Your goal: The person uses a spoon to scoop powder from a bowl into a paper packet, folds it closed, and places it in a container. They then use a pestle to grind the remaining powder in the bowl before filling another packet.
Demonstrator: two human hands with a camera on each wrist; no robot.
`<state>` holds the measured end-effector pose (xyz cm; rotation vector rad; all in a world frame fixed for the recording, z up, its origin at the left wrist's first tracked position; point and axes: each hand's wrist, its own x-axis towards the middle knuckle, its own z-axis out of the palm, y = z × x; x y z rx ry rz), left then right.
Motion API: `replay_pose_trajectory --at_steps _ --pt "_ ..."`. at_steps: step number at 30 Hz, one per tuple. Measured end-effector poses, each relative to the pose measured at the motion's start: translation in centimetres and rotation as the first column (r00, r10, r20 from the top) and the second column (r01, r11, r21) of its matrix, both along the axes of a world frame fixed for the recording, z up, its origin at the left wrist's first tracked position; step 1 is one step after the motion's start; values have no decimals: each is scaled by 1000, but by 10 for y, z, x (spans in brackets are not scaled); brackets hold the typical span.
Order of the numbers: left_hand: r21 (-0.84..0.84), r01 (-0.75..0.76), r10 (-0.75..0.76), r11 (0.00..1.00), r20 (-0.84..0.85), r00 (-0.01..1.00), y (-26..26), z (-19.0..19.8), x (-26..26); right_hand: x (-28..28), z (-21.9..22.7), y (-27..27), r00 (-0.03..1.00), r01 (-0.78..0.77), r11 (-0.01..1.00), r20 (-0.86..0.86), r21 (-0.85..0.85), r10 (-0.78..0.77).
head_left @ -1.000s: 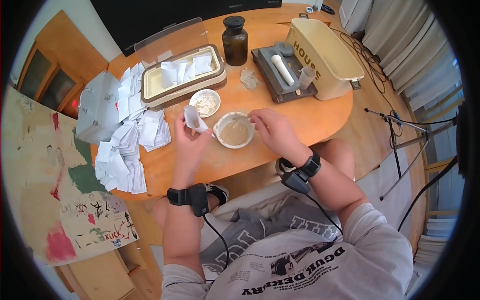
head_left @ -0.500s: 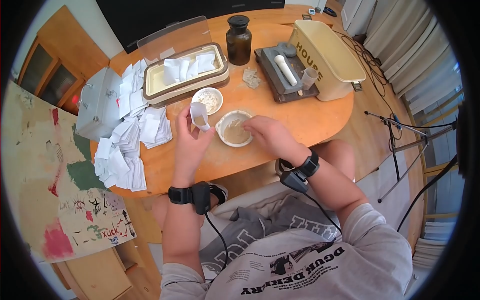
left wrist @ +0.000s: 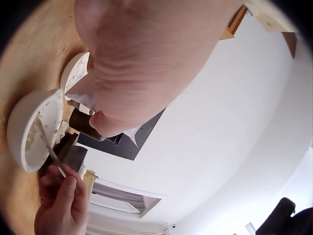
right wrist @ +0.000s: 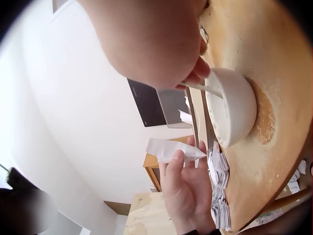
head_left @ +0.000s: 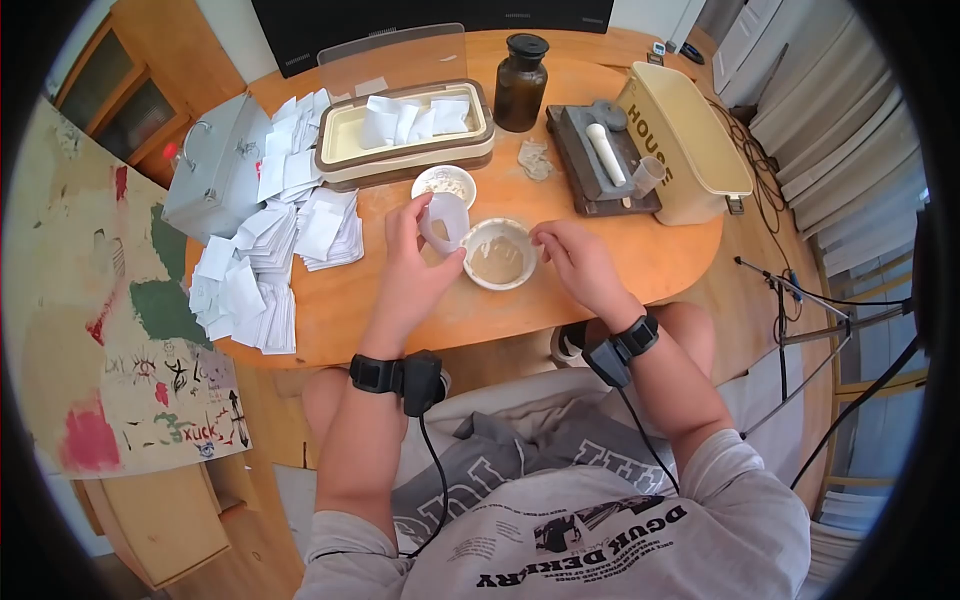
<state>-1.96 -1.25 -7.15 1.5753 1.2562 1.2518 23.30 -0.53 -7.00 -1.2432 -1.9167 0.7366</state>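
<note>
My left hand [head_left: 415,280] holds a white paper packet [head_left: 445,220] with its mouth spread open and a little tan powder inside. It stands right at the left rim of a white mortar [head_left: 500,286], whose bowl holds beige powder. At the mortar's right side, my right hand [head_left: 585,265] pinches a thin stick-like tool [left wrist: 54,155]. In the left wrist view the tool slants down into the mortar, its tip close to the powder. Behind the packet sits a small white bowl [head_left: 471,190] with whitish powder.
Stacks of white packets [head_left: 330,228] lie at left beside a metal case [head_left: 215,165]. At the back stand a lidded tray [head_left: 487,150] of packets and a brown jar [head_left: 521,90]. A white pestle [head_left: 605,155], small cup [head_left: 648,173] and cream bin [head_left: 690,170] are right.
My right hand moves in over the mortar, then back out to its right rim. The packet's mouth spreads wider and comes closer to the mortar's left rim. The head view shifts slightly.
</note>
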Motion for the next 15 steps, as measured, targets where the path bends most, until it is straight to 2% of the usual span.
replay_pose_trajectory --at_steps 4,6,10,12,13,15 --pt "53 -8 11 999 -61 998 0 0 -1 3 0 -1 995 -90 994 -50 -60 87" --pt "63 -5 9 998 -67 998 -1 0 0 5 3 1 999 38 998 -7 53 -37" --pt "88 -7 19 996 -140 990 -3 4 0 8 2 -4 994 10 999 106 53 -15" --pt "93 -7 21 996 -153 988 -3 4 0 4 -3 -10 996 41 988 -67 -150 -51" --pt "100 -11 29 995 -187 982 -3 4 0 1 -6 -13 997 42 988 -64 -150 -53" --pt "108 -8 32 994 -222 975 -3 3 1 -5 -12 -16 965 69 952 -222 -300 -140"
